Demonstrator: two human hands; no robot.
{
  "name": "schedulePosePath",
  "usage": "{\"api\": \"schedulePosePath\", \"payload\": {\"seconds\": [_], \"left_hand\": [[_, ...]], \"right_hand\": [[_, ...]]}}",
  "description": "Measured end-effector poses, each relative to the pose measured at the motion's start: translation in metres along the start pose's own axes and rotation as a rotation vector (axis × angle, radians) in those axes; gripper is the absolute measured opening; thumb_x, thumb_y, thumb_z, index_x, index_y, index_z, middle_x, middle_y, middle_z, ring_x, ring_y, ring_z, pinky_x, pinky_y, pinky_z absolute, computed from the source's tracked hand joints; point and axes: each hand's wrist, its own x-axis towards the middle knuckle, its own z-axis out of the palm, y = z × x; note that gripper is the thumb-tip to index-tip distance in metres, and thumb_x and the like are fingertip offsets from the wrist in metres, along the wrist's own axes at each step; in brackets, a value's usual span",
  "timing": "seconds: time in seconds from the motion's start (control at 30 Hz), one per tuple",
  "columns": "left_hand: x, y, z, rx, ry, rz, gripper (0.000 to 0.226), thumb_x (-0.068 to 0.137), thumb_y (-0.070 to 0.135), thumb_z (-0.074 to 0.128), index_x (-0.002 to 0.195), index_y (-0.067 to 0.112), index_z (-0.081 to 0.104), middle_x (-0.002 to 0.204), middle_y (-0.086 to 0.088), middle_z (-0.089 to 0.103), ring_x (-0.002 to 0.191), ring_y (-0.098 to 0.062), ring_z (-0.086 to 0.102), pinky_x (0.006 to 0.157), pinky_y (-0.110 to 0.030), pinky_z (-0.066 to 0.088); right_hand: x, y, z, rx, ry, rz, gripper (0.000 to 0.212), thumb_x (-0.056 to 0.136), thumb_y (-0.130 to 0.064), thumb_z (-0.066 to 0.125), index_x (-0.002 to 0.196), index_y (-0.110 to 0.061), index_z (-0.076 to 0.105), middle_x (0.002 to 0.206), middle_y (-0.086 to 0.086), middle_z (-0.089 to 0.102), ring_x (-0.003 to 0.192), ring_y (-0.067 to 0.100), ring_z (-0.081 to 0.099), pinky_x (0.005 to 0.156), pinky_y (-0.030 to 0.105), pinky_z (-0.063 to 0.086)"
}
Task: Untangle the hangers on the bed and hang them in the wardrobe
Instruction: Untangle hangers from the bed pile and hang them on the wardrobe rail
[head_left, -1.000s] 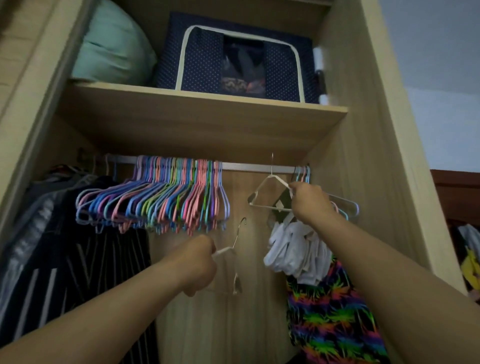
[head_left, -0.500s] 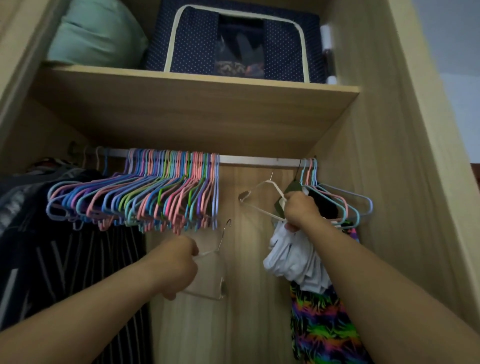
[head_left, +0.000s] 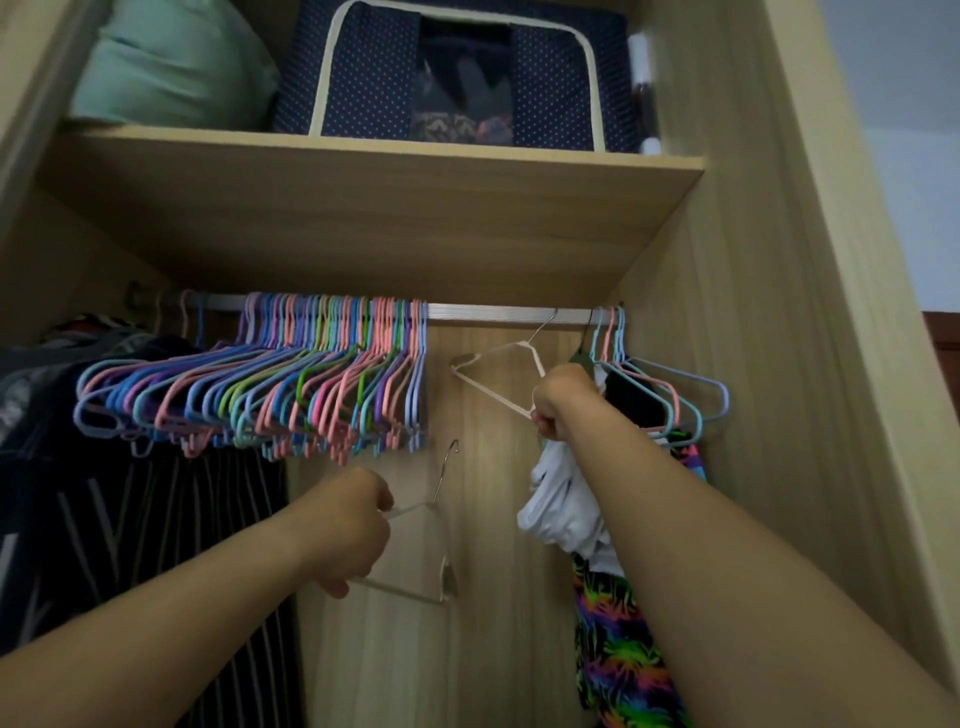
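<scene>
Your right hand (head_left: 563, 402) was raised to the silver metal wardrobe rail (head_left: 488, 313), its fingers curled tight round the lower corner of a white wire hanger (head_left: 496, 371). That hanger's thin hook sat at the rail, though whether it had fully caught there could not be told. Your left hand (head_left: 345, 530) was lower, in front of the pale wood back panel (head_left: 493, 597), fingers closed round the shoulder of a second pale wire hanger (head_left: 434, 545) with a silver hook pointing up, well below the rail and touching nothing else.

To the left along the rail hung a dense row of pastel pink, blue, purple and green coated hangers (head_left: 260, 384), pressed close together. A few more pastel hangers (head_left: 670, 389) hung at the rail's right end, just beside your right hand, above a bunched white garment (head_left: 563, 506) and a black cloth with neon rainbow print (head_left: 623, 649). Dark striped clothing (head_left: 119, 519) hung at far left. On the wooden shelf (head_left: 363, 208) above stood a navy dotted fabric storage box (head_left: 457, 78) beside a mint-green pillow (head_left: 171, 62).
</scene>
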Motion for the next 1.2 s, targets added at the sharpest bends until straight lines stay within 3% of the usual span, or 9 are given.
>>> {"api": "schedulePosePath", "payload": {"seconds": [0.07, 0.17, 0.23, 0.47, 0.63, 0.9, 1.07, 1.13, 1.2], "left_hand": [[0.006, -0.011, 0.0, 0.002, -0.002, -0.014, 0.045, 0.094, 0.003, 0.046, 0.136, 0.017, 0.05, 0.108, -0.018, 0.063, 0.082, -0.032, 0.072, 0.061, -0.054, 0.061], [0.011, -0.018, -0.005, 0.014, 0.001, -0.028, 0.044, 0.094, 0.005, 0.048, 0.136, 0.018, 0.05, 0.111, -0.017, 0.061, 0.083, -0.034, 0.072, 0.06, -0.053, 0.061], [0.01, -0.018, -0.008, 0.027, -0.007, -0.015, 0.045, 0.093, 0.005, 0.049, 0.137, 0.018, 0.05, 0.113, -0.017, 0.061, 0.083, -0.035, 0.072, 0.06, -0.053, 0.061], [0.006, -0.009, -0.004, 0.083, -0.023, 0.044, 0.049, 0.092, 0.004, 0.051, 0.139, 0.014, 0.05, 0.124, -0.015, 0.056, 0.089, -0.036, 0.07, 0.057, -0.047, 0.062], [0.003, -0.003, 0.0, 0.096, -0.03, 0.054, 0.048, 0.093, 0.005, 0.049, 0.14, 0.016, 0.049, 0.12, -0.013, 0.055, 0.086, -0.033, 0.07, 0.054, -0.04, 0.062], [0.003, -0.003, -0.001, 0.104, -0.034, 0.056, 0.048, 0.092, 0.003, 0.049, 0.139, 0.014, 0.05, 0.12, -0.014, 0.056, 0.087, -0.034, 0.07, 0.056, -0.044, 0.062], [-0.001, 0.0, 0.001, 0.108, -0.035, 0.082, 0.05, 0.092, 0.006, 0.047, 0.141, 0.015, 0.047, 0.123, -0.016, 0.056, 0.085, -0.036, 0.071, 0.053, -0.043, 0.061], [-0.01, -0.001, -0.004, 0.118, -0.053, 0.097, 0.051, 0.091, 0.006, 0.048, 0.141, 0.015, 0.048, 0.12, -0.017, 0.059, 0.081, -0.035, 0.072, 0.055, -0.043, 0.062], [-0.025, 0.002, -0.021, 0.175, -0.064, 0.149, 0.042, 0.087, 0.002, 0.053, 0.128, 0.011, 0.059, 0.103, -0.014, 0.068, 0.068, -0.022, 0.073, 0.049, -0.031, 0.058]], "right_hand": [[-0.003, 0.001, 0.004, -0.098, 0.023, 0.018, 0.019, 0.1, 0.002, 0.043, 0.104, -0.003, 0.061, 0.075, 0.017, 0.057, 0.057, 0.024, 0.055, 0.052, 0.03, 0.05], [-0.007, 0.011, 0.001, -0.579, 0.196, -0.229, 0.027, 0.098, -0.002, 0.048, 0.12, -0.001, 0.063, 0.114, 0.018, 0.064, 0.103, 0.035, 0.064, 0.078, 0.039, 0.053], [-0.007, 0.016, -0.004, -0.817, 0.267, -0.379, 0.03, 0.098, -0.003, 0.046, 0.123, -0.002, 0.063, 0.124, 0.018, 0.061, 0.113, 0.035, 0.061, 0.086, 0.042, 0.053], [-0.02, 0.005, 0.001, -1.3, 0.281, -0.592, 0.029, 0.092, 0.003, 0.051, 0.114, -0.006, 0.067, 0.115, 0.012, 0.065, 0.105, 0.03, 0.064, 0.066, 0.036, 0.044], [-0.026, 0.011, 0.013, -1.497, 0.343, -0.618, 0.024, 0.092, 0.002, 0.051, 0.104, -0.009, 0.069, 0.09, 0.006, 0.057, 0.088, 0.023, 0.065, 0.044, 0.027, 0.034], [-0.022, 0.03, 0.015, -1.374, 0.382, -0.529, 0.037, 0.101, -0.012, 0.034, 0.127, 0.005, 0.054, 0.109, 0.015, 0.051, 0.071, 0.02, 0.05, 0.044, 0.027, 0.03], [-0.029, 0.028, 0.012, -1.149, 0.337, -0.481, 0.062, 0.098, -0.022, 0.042, 0.152, 0.003, 0.022, 0.132, 0.024, 0.045, 0.108, 0.033, 0.059, 0.068, 0.037, 0.052], [-0.041, 0.024, 0.008, -1.102, 0.43, -0.608, 0.055, 0.097, -0.023, 0.044, 0.147, 0.0, 0.033, 0.132, 0.022, 0.046, 0.113, 0.037, 0.053, 0.076, 0.042, 0.051], [-0.048, 0.023, 0.003, -0.923, 0.445, -0.812, 0.033, 0.092, -0.014, 0.047, 0.121, -0.002, 0.055, 0.119, 0.019, 0.055, 0.11, 0.036, 0.052, 0.076, 0.041, 0.047]]}}
